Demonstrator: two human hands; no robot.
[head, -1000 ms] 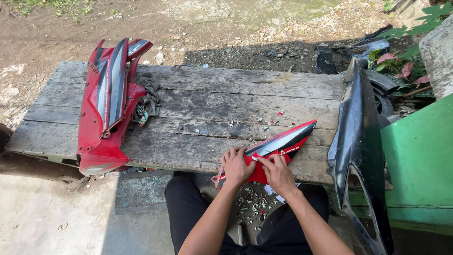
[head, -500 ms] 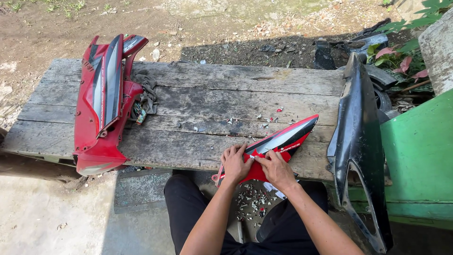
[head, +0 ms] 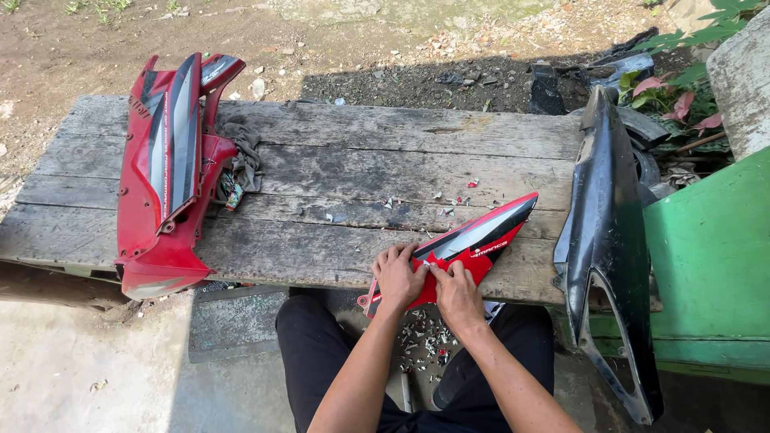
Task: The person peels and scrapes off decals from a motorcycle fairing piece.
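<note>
While both the left hand (head: 399, 277) and right hand (head: 457, 290) press narrow-set fingers onto the small red-and-black plastic fairing panel (head: 473, 240), a large red fairing (head: 164, 176) lies far left on the weathered wooden plank bench (head: 361, 160); a long black fairing (head: 605, 232) leans just right; sticker scraps (head: 421, 341) litter the ground below.

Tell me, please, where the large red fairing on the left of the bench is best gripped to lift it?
Probably the large red fairing is best taken by its long outer edges, one hand from each side near the middle: it lies lengthwise across the wooden bench, and its near end overhangs.
</note>
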